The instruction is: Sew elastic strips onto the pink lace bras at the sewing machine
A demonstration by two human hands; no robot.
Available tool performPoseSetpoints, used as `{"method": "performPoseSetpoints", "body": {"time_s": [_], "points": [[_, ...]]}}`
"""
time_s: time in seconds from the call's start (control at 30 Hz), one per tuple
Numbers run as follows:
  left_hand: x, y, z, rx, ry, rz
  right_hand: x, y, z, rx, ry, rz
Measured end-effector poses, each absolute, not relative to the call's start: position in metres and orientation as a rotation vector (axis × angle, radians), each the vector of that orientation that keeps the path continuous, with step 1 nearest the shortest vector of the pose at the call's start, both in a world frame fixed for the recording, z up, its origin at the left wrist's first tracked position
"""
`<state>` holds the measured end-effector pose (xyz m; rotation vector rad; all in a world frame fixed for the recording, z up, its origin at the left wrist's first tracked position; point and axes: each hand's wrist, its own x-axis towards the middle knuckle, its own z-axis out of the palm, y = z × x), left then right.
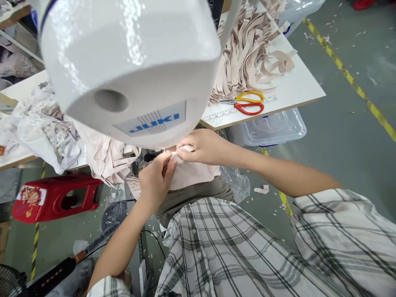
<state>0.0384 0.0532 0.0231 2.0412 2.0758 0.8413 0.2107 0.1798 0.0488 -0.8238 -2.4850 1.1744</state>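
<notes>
A piece of pale pink fabric (192,175) hangs over my lap beneath the head of a white JUKI sewing machine (133,74). With closed fingers, my left hand (156,177) pinches its upper edge. My right hand (206,146) grips a folded part of the same edge, just to the right and close to the left fingertips. Both hands are right under the machine's front end, where a small light shines. The machine head hides the needle area, so I cannot see whether the fabric touches the needle.
At right, a white table (305,84) bears a heap of beige fabric strips (244,49), scissors (249,103) and a ruler (219,115). Below it is a clear plastic box (275,128). Pink garments (107,154) hang off the left table, above a red stool (58,196).
</notes>
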Motion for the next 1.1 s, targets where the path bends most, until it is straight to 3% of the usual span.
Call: {"method": "performPoseSetpoints", "body": {"time_s": [0.23, 0.37, 0.53, 0.7, 0.87, 1.0, 1.1], "points": [[0.005, 0.060, 0.004, 2.850, 1.749, 0.800, 0.201, 0.185, 0.052, -0.830, -2.627, 0.931], [0.003, 0.062, 0.010, 2.884, 1.790, 0.580, 0.206, 0.179, 0.045, -0.825, -2.606, 0.887], [0.008, 0.062, 0.021, 2.667, 1.890, 0.260, 0.216, 0.155, 0.014, -0.795, -2.364, 0.526], [-0.011, 0.072, 0.026, 2.649, 1.709, 0.214, 0.217, 0.139, -0.004, -0.841, -2.200, 0.303], [-0.026, 0.089, 0.028, 2.850, 1.481, 0.156, 0.214, 0.132, -0.010, -0.865, -2.203, 0.626], [-0.013, 0.088, 0.031, 2.889, 1.589, 0.126, 0.213, 0.123, -0.029, -0.935, -1.900, 0.955], [0.002, 0.078, 0.032, 2.797, 1.710, 0.148, 0.215, 0.125, -0.032, -0.929, -1.905, 0.980]]}}
